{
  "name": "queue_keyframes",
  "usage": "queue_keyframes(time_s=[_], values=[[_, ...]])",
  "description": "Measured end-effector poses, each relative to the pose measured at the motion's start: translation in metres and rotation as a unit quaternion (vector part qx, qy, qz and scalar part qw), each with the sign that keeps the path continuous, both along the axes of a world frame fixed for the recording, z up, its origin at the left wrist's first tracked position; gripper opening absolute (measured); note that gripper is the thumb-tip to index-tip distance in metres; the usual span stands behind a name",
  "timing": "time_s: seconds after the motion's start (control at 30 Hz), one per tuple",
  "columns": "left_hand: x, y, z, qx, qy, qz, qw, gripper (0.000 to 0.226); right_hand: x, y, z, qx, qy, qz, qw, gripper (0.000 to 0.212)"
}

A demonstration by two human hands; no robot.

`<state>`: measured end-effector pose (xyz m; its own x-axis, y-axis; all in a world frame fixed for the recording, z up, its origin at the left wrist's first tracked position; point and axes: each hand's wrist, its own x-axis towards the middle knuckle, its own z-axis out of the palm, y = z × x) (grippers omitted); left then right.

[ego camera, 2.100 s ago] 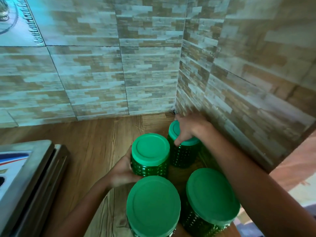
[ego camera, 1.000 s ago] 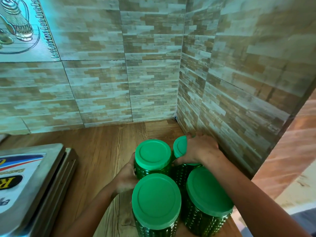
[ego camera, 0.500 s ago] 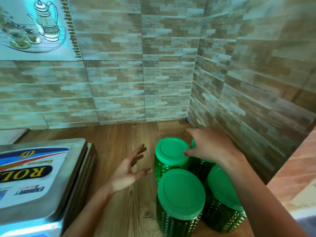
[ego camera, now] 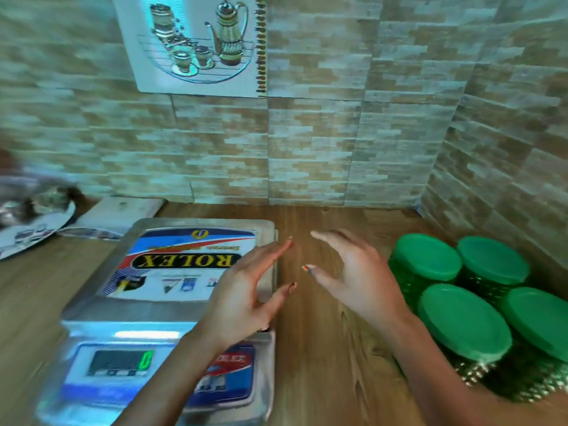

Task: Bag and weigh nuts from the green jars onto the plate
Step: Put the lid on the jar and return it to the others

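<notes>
Several green studded jars with green lids (ego camera: 461,315) stand grouped in the right corner against the tiled wall. My left hand (ego camera: 242,293) hovers open over the right side of the digital scale (ego camera: 172,272), fingers straight. My right hand (ego camera: 353,278) is open too, above the wooden counter just left of the jars, holding nothing. A patterned plate (ego camera: 27,235) with small filled bags on it lies at the far left, blurred.
The scale's steel pan carries a printed label and its display (ego camera: 121,362) faces me. A white board or booklet (ego camera: 120,213) lies behind the scale by the wall. Bare wooden counter (ego camera: 322,348) runs between the scale and the jars.
Both hands have let go of the jars and moved left, now open between scale and jars. The view has swung left, bringing the whole scale and the plate into sight.
</notes>
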<state>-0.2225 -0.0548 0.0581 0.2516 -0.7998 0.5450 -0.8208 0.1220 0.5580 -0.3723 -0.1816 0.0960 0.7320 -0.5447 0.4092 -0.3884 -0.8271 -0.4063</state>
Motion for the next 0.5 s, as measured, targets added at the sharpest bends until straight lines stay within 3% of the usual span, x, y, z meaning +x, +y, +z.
queue_keyframes(time_s=[0.5], values=[[0.054, 0.094, -0.003, -0.046, -0.017, 0.055, 0.997, 0.049, 0.071, 0.086, -0.023, 0.024, -0.134, 0.118, 0.984, 0.046]])
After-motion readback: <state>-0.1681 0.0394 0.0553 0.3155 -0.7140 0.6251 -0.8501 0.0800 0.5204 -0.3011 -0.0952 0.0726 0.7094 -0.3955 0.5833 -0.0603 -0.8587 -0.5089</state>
